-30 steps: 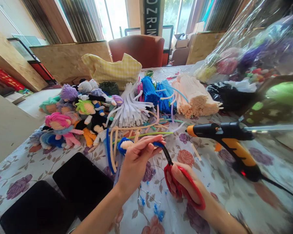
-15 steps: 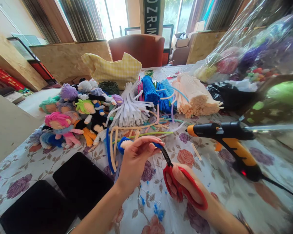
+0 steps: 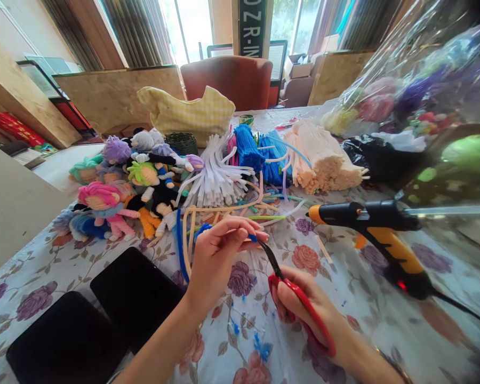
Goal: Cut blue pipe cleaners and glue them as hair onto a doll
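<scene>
My left hand (image 3: 214,253) pinches a short piece of blue chenille stem (image 3: 252,238) between thumb and fingers. At its tip are the dark blades of red-handled scissors (image 3: 272,257), gripped by my right hand (image 3: 338,322) with fingers around the handles. Whether the blades touch the stem is hard to tell. Something fuzzy and blue (image 3: 203,229) shows just behind my left hand, mostly hidden. Small blue fuzz clippings (image 3: 262,348) lie on the flowered cloth (image 3: 208,341) below.
Yarn-like dolls (image 3: 100,197) are piled at left, behind two black tablets (image 3: 138,288). White stems (image 3: 220,176), blue stems (image 3: 248,146) and peach stems (image 3: 324,160) stand bundled at the back. A glue gun (image 3: 388,240) with a lit red light is at right, near a plastic bag (image 3: 416,80).
The scissors and my right hand have turned slightly at the stem's tip. My left hand has tilted, and the blue fuzzy thing with a pale part behind it is now more hidden.
</scene>
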The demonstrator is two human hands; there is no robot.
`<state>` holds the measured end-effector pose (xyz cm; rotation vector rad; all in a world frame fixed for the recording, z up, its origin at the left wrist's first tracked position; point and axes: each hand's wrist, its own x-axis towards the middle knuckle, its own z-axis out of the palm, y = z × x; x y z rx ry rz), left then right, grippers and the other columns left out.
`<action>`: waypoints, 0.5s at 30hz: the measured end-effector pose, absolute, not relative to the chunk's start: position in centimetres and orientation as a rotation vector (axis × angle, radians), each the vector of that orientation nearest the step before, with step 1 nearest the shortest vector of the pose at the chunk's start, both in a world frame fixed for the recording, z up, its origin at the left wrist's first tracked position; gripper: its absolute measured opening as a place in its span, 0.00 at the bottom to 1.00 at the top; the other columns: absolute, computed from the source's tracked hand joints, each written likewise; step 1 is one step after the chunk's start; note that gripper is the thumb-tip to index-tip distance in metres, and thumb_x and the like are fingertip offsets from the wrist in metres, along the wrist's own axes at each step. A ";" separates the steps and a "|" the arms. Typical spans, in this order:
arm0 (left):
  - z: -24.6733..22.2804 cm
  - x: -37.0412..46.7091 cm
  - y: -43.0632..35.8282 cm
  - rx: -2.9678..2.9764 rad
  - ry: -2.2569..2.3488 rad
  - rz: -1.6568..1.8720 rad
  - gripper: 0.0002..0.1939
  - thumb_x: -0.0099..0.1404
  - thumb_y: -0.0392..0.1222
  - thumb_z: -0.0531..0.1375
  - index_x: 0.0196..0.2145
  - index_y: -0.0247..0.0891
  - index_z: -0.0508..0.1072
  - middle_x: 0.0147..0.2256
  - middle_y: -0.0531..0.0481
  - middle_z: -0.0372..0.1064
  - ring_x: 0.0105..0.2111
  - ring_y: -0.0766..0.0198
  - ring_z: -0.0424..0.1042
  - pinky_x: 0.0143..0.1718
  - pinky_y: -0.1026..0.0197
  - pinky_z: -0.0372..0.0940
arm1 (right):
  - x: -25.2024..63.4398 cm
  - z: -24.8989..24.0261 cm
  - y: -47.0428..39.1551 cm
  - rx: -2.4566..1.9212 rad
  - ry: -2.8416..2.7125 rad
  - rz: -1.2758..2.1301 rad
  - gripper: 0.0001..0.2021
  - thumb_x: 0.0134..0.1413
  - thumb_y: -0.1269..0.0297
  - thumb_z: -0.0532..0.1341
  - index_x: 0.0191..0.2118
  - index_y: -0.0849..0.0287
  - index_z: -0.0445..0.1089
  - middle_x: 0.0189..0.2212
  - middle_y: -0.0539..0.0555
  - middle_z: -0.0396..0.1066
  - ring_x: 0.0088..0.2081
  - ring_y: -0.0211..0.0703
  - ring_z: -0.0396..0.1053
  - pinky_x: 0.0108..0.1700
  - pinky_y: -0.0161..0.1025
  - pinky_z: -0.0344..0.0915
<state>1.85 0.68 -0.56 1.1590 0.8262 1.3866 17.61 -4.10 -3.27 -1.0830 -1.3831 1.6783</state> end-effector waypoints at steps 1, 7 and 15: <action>-0.5 1.8 0.7 1.165 0.821 1.396 0.09 0.64 0.40 0.61 0.27 0.38 0.77 0.34 0.50 0.74 0.32 0.65 0.78 0.35 0.67 0.74 | 17.6 -3.3 -4.1 -1.098 -1.403 1.670 0.26 0.52 0.36 0.57 0.25 0.56 0.55 0.20 0.44 0.52 0.23 0.35 0.51 0.24 0.34 0.48; -0.2 1.3 0.6 1.158 0.827 1.371 0.08 0.64 0.41 0.61 0.28 0.38 0.77 0.33 0.50 0.75 0.32 0.64 0.79 0.37 0.63 0.75 | 17.7 -3.9 -4.3 -1.128 -1.424 1.638 0.25 0.53 0.39 0.59 0.25 0.55 0.53 0.21 0.44 0.47 0.23 0.34 0.48 0.22 0.34 0.43; 0.5 1.0 0.9 1.135 0.808 1.281 0.07 0.61 0.39 0.64 0.26 0.35 0.77 0.31 0.50 0.75 0.30 0.63 0.79 0.34 0.64 0.75 | 17.9 -3.6 -4.0 -1.167 -1.508 1.533 0.24 0.52 0.45 0.63 0.24 0.56 0.52 0.21 0.43 0.46 0.23 0.34 0.44 0.23 0.35 0.43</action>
